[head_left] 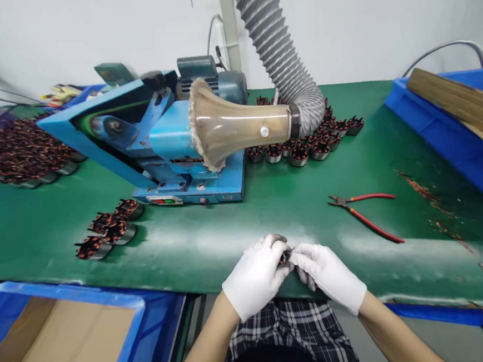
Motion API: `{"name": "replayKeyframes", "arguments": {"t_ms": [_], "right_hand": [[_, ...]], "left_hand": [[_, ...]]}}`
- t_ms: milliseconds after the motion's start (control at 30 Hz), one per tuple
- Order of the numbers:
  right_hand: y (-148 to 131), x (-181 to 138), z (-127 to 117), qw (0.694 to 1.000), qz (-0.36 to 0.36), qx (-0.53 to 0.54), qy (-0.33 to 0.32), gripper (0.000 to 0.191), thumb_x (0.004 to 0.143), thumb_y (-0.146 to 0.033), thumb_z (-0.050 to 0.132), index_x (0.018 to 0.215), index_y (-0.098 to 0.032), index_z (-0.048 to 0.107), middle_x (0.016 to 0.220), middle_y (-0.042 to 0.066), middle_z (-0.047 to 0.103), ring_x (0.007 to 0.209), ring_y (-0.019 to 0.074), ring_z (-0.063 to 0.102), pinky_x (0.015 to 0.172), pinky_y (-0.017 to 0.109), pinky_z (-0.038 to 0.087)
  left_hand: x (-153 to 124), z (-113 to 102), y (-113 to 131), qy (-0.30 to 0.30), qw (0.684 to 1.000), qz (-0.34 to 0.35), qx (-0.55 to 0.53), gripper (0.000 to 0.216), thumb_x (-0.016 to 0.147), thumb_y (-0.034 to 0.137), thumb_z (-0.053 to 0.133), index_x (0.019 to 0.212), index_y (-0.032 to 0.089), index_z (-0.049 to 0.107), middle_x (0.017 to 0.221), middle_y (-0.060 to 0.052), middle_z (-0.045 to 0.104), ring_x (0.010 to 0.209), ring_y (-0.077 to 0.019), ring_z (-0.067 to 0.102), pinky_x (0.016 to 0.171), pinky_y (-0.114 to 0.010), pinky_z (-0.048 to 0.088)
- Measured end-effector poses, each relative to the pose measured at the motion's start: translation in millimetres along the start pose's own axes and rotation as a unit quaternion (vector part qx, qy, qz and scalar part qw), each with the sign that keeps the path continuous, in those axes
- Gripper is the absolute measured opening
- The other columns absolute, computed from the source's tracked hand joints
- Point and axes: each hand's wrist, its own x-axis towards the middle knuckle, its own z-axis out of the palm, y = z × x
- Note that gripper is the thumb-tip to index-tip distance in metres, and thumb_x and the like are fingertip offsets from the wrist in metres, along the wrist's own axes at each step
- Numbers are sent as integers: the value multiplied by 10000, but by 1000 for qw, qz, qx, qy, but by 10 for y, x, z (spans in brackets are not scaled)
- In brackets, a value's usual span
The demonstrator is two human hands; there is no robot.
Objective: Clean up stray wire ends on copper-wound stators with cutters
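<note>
Just inside the desk's (pixel 178 230) front edge, around its middle, the gloved left hand (pixel 258 277) grasps a small copper-wound stator (pixel 284 258), mostly hidden by the fingers. The gloved right hand (pixel 328 274) meets it there with fingertips drawn together at the stator's side; whether they pinch a wire or only touch the part, I cannot tell. To the right, further in from the front edge, diagonal cutters (pixel 342 201) with red handles lie spread open, and copper wire clippings (pixel 424 189) trail between them and the blue tray (pixel 439 137) at the right rear corner, which has wooden boards (pixel 456 100) on it. A blue belt machine (pixel 208 189) stands toward the rear edge, its funnel hood (pixel 241 126) joined to a grey flexible hose (pixel 272 39). More stators crowd behind the hood; a cluster of four (pixel 122 233) sits nearer the front edge, left of the hands, and a large heap (pixel 23 148) fills the left rear corner.
</note>
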Motion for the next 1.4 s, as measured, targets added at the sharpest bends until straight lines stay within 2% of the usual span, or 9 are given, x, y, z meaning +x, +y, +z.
{"name": "replayKeyframes", "arguments": {"t_ms": [233,400,500,600,767,900,1133,1267,1400], "right_hand": [[-11,32,-109,985,82,152,-18,335,783,-427,529,582,-166,470,393,-46,457,294,80,365,312,167,255],[91,-53,-391,965,-2,198,170,268,803,-420,546,736,-160,529,511,-16,535,402,117,470,385,205,372],[133,-135,-350,967,-89,15,239,171,815,-320,556,876,-161,573,788,57,621,693,183,579,629,298,480],[109,-148,-172,927,-213,-234,203,167,833,-203,513,984,-165,573,1002,91,571,934,227,527,821,384,435],[33,-30,-55,838,-339,-413,111,223,887,-81,349,894,-109,570,804,84,579,711,192,540,631,304,468],[38,18,-95,800,-383,-446,117,306,927,-101,257,982,-96,558,728,76,573,609,184,534,546,282,448],[193,70,-43,851,-330,-384,141,301,946,-183,298,977,-123,591,717,60,539,588,162,535,537,243,431],[189,35,-59,835,-335,-410,149,345,891,-81,296,997,-146,618,693,55,494,541,160,478,489,241,390],[-79,-39,-94,859,-333,-354,161,335,860,-87,314,899,-145,642,649,41,462,514,150,435,480,240,361]], "left_hand": [[-20,128,43,56,997,7,56,136,844,185,438,936,216,534,1037,-39,539,934,-205,486,780,-353,416],[-18,209,67,91,993,-15,75,135,836,179,438,887,219,556,1019,-37,546,912,-206,488,753,-353,420],[-15,207,78,89,993,-24,76,128,831,171,440,881,215,549,1030,-40,539,923,-214,484,763,-361,418],[-12,186,90,76,994,-29,78,130,830,159,438,900,208,536,1055,-45,529,938,-220,480,779,-367,419],[1,140,131,55,995,-43,69,130,822,138,450,906,207,523,1068,-37,529,944,-212,488,795,-361,425],[-17,122,122,53,997,-54,7,124,819,133,453,904,206,507,1082,-33,526,985,-214,490,833,-382,417],[-103,120,-148,109,978,-121,-131,737,538,161,733,1189,216,393,1318,-97,355,1203,-269,370,972,-408,357],[-90,181,-190,105,983,-110,-106,624,455,171,785,1025,221,535,1236,-67,453,1170,-283,399,993,-455,323],[-112,168,-30,126,939,-167,-273,600,574,123,701,1117,227,468,1148,-52,526,1004,-213,544,890,-393,440]]}}
